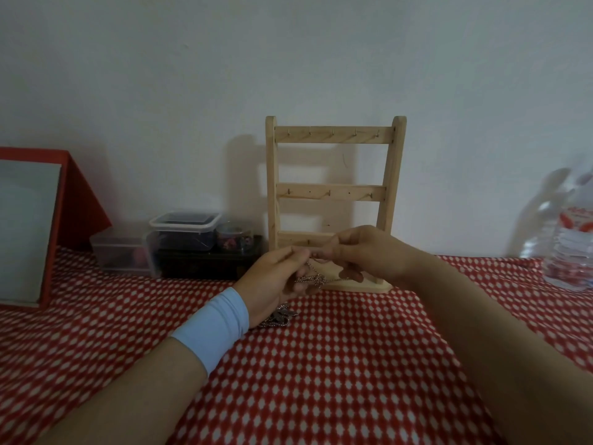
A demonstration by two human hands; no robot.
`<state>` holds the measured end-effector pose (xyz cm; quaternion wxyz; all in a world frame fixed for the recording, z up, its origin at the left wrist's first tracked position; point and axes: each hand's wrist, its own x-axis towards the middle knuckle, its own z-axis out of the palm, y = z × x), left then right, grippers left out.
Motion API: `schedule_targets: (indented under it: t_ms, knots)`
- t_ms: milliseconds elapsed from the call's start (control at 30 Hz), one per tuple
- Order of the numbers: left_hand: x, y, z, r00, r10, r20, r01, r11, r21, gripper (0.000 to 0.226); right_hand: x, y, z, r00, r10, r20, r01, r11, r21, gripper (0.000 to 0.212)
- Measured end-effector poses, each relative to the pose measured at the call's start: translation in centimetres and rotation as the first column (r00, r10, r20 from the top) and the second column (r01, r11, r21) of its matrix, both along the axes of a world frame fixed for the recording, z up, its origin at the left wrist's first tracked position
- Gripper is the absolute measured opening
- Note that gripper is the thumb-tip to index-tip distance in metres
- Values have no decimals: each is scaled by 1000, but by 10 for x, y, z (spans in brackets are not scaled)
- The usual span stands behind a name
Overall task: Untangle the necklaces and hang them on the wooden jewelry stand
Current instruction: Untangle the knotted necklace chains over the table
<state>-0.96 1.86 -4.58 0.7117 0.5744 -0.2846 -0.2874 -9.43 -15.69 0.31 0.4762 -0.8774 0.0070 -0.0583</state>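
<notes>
A wooden jewelry stand (333, 191) with three hook rails stands against the wall, and nothing hangs on its hooks. Just in front of its base, my left hand (276, 277) and my right hand (369, 252) meet, both pinching a tangled silver necklace chain (316, 279) held above the cloth. A knot of chain hangs between the fingers. More chain with dark pendants (282, 316) lies on the cloth under my left wrist, which wears a light blue band.
The table carries a red cloth with white dots (321, 380). Clear plastic boxes (183, 236) and a small jar sit left of the stand. A red-framed board (32, 232) leans at far left. A plastic water bottle (571, 239) stands at right.
</notes>
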Motion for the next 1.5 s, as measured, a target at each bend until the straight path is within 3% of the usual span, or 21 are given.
schedule_targets:
  t_ms: [100, 133, 233, 267, 333, 400, 500, 600, 700, 800, 967, 1167, 1267, 1367, 1433, 1500]
  knots:
    - [1, 1, -1, 998, 22, 52, -24, 999, 33, 17, 0, -2, 0, 999, 49, -6, -47, 983, 179, 23]
    - [2, 1, -1, 998, 27, 57, -28, 999, 24, 17, 0, -3, 3, 998, 59, -21, -55, 988, 142, 20]
    - [4, 1, 0, 998, 18, 60, -19, 1000, 0, 15, -1, 0, 7, 991, 45, -125, -73, 970, -230, 18]
    - [4, 0, 0, 998, 13, 64, -13, 1000, 9, 15, -1, 2, 7, 991, 35, -128, -69, 960, -270, 14]
    - [5, 0, -2, 996, 28, 87, -32, 999, 44, 17, 1, 4, 5, 999, -5, -51, -4, 984, -179, 11]
    - [6, 1, -3, 988, 62, 139, -74, 994, 85, 19, 2, 3, 2, 994, -105, 26, 105, 994, 25, 17]
    - [8, 4, -5, 943, 71, 325, -133, 977, 169, 34, 4, 0, 1, 981, -194, 14, 182, 943, 279, 25]
    - [7, 4, -5, 842, 96, 530, -270, 927, 261, 33, 7, 2, -2, 983, -182, -20, 176, 911, 373, 28]
    - [8, 2, -7, 840, 119, 529, -287, 925, 249, 26, 9, 2, -5, 986, -165, -27, 162, 907, 389, 27]
    - [6, 2, -7, 870, 97, 483, -234, 944, 232, 18, 10, -1, -5, 981, -193, -29, 190, 908, 373, 26]
    - [7, 6, -7, 814, 36, 580, -219, 943, 249, 21, 11, -5, -7, 957, -283, -63, 290, 922, 255, 28]
    - [9, 3, -8, 752, 105, 650, -318, 922, 219, 12, 7, -7, 0, 982, -190, 3, 183, 951, 249, 32]
    - [11, 3, -7, 738, 168, 654, -375, 907, 190, 15, 1, -9, 1, 998, -56, 15, 52, 981, 185, 31]
    - [11, 2, -7, 641, 170, 749, -468, 859, 206, 15, -4, -6, 3, 1000, 8, -14, -6, 991, 132, 30]
    - [11, 2, -6, 672, 179, 719, -462, 860, 217, 17, -5, -5, 4, 1000, 3, -24, 0, 993, 114, 26]
    - [12, 1, -2, 782, 208, 587, -403, 888, 223, 26, -5, -5, 5, 999, 3, -33, 0, 995, 101, 25]
